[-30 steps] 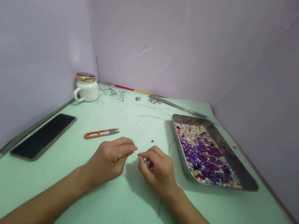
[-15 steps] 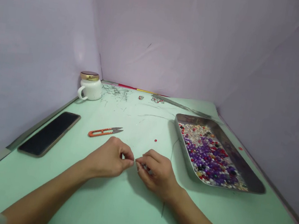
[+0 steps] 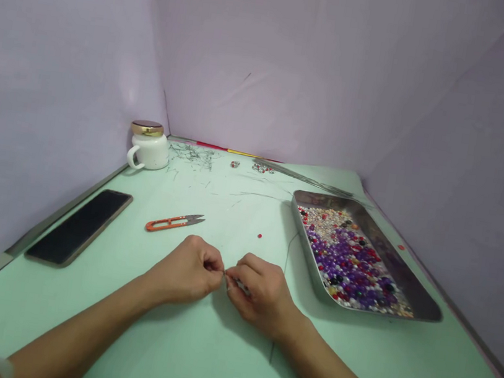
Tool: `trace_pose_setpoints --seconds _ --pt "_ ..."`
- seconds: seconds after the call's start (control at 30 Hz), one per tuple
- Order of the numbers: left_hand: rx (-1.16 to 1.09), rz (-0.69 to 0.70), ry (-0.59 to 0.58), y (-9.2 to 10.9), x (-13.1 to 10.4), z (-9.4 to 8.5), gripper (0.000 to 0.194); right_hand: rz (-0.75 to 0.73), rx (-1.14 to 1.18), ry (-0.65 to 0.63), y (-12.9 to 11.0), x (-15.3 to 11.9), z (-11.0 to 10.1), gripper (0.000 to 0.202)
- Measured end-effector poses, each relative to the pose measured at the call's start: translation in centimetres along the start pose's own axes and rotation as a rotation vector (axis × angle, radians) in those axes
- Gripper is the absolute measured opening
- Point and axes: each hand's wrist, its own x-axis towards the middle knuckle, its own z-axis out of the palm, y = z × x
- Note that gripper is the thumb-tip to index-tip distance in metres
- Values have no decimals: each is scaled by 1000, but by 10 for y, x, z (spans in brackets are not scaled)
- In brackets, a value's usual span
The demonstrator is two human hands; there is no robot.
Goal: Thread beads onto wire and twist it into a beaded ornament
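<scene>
My left hand (image 3: 193, 271) is closed in a pinch at the middle of the table. Facing it, my right hand (image 3: 261, 290) also pinches, its fingertips almost touching the left ones. Something tiny and dark shows between the two sets of fingertips, too small to name. A thin dark wire (image 3: 273, 351) lies on the table by my right wrist, and part of it is hidden. Just beyond the hands is a single red bead (image 3: 260, 236). Orange-handled thread snips (image 3: 175, 222) rest beyond my left hand, blades pointing right.
A metal tray (image 3: 315, 276) of mixed beads stands at the right. At the left are a phone (image 3: 80, 227) and a white lidded mug (image 3: 151, 151). Wire scraps (image 3: 193, 156), small beaded pieces (image 3: 263, 168) and a bundle of wires (image 3: 303, 177) lie along the back.
Both hands stay in nearly the same place, fingertips slightly closer together. The whole view has shifted a little; the objects on the table rest as before.
</scene>
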Motion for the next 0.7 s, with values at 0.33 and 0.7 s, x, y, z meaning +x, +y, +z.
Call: trace_pose_setpoints --seconds 0.33,0.7 --pt "-109 1 -69 -3 6 -4 14 -21 62 52 5 2 -1 15" --pt "-194 -81 57 2 5 4 12 28 41 96 4 1 -1 15"
